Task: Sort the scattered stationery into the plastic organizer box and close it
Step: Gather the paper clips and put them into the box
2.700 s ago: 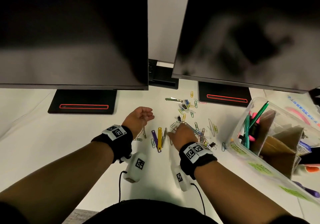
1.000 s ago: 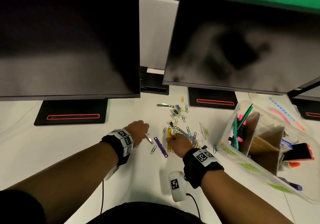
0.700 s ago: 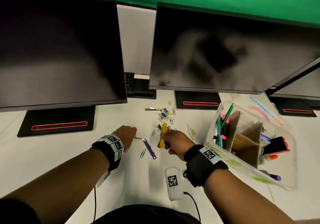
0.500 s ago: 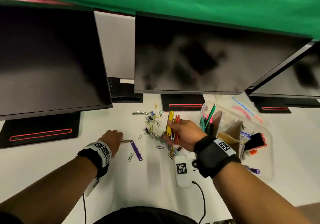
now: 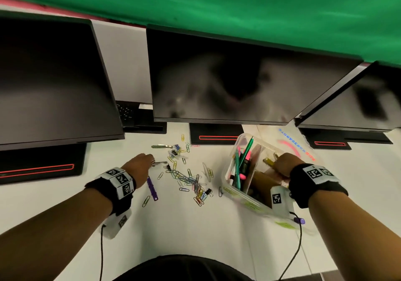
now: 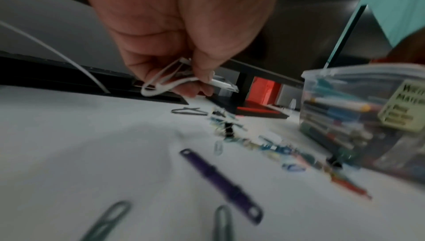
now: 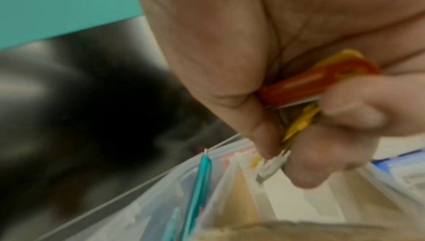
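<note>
My right hand hovers over the clear plastic organizer box at the right. It grips a bundle of fastener strips, a red strip and a yellow strip, whose tips point down between the cardboard dividers. My left hand stays over the desk left of the pile and pinches silver metal clips. A purple fastener strip lies just below that hand. Several coloured paper clips lie scattered between the hands.
Green pens and pink markers stand in the box's left compartment. Three dark monitors on black stands line the back of the white desk. A silver fastener lies near the middle stand. A purple marker cap pokes out by the box's near corner.
My right hand lifted the yellow and red strips off the desk and carried them right, over the box. The left hand kept its silver clips and barely moved. The view swung right.
</note>
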### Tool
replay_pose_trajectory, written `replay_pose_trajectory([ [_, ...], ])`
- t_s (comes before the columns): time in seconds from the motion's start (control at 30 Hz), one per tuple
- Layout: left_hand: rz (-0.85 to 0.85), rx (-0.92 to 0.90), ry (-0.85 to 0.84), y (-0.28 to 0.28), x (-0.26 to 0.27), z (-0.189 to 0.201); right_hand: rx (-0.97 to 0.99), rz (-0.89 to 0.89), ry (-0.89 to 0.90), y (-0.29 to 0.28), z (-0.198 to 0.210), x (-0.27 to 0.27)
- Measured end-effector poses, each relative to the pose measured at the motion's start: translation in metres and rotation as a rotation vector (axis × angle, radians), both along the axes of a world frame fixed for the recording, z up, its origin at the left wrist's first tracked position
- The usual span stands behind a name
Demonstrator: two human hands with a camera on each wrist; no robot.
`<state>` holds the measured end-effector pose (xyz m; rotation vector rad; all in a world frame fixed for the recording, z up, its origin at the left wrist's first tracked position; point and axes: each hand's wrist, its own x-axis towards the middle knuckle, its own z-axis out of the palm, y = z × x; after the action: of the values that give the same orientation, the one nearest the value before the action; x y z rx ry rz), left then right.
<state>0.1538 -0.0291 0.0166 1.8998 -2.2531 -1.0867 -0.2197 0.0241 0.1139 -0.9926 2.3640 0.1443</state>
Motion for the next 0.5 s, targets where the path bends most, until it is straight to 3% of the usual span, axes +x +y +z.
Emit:
replay_pose_trajectory([
  [0.2, 0.238, 0.21, 0.365, 0.005, -0.03, 0.011, -0.073, 0.0, -0.035, -0.012, 0.002, 0.005],
  [0.3, 0.331, 0.363, 0.529, 0.01, -0.036, 0.019, -0.104, 0.1, -0.007, -0.018, 0.006, 0.013],
  [0.4, 0.29, 0.397, 0.577, 0.013, -0.05, 0.035, -0.111, 0.238, -0.006, -0.015, 0.013, 0.023],
  [0.5, 0.145, 0.3, 0.533, 0.013, -0.075, 0.057, -0.179, 0.279, -0.066, 0.0, 0.014, 0.019],
])
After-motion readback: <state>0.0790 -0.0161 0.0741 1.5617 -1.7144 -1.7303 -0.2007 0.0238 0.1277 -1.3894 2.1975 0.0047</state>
